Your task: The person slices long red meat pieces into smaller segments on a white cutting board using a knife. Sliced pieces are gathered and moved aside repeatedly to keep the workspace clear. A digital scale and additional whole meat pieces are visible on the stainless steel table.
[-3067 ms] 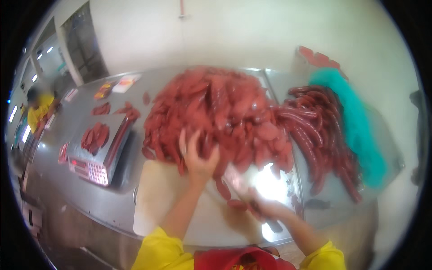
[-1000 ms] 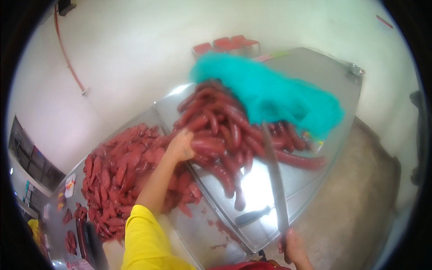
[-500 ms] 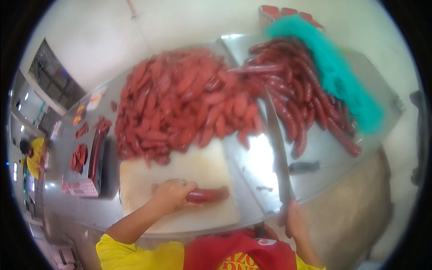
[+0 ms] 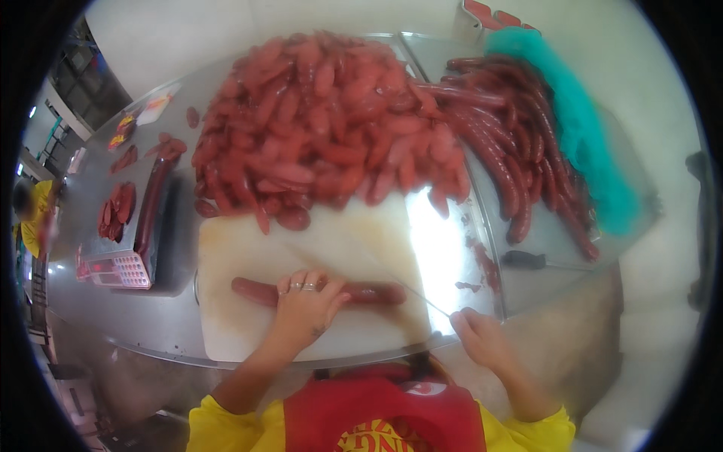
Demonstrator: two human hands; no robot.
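Observation:
A long dark-red sausage (image 4: 376, 292) lies crosswise on the white cutting board (image 4: 256, 331). My left hand (image 4: 307, 301) is closed over its middle and presses it to the board. Both ends of the sausage stick out past the fingers. My right hand (image 4: 480, 335) grips a knife (image 4: 431, 303) by its handle, to the right of the board. The blade is seen nearly edge-on as a thin line, its far part blurred near the sausage's right end. A large heap of sliced sausage (image 4: 324, 143) spreads just beyond the board.
At right lie several whole sausages (image 4: 520, 162) beside a teal plastic bag (image 4: 595, 158). A black-handled tool (image 4: 525, 260) with a thin rod rests near them. A scale (image 4: 113, 273) at left carries slices and a long sausage. A person in yellow (image 4: 34, 226) stands far left.
My right hand has brought the knife left and down from upright to the sausage's right end. My left hand still holds the sausage, and more of its left part shows. The view has shifted.

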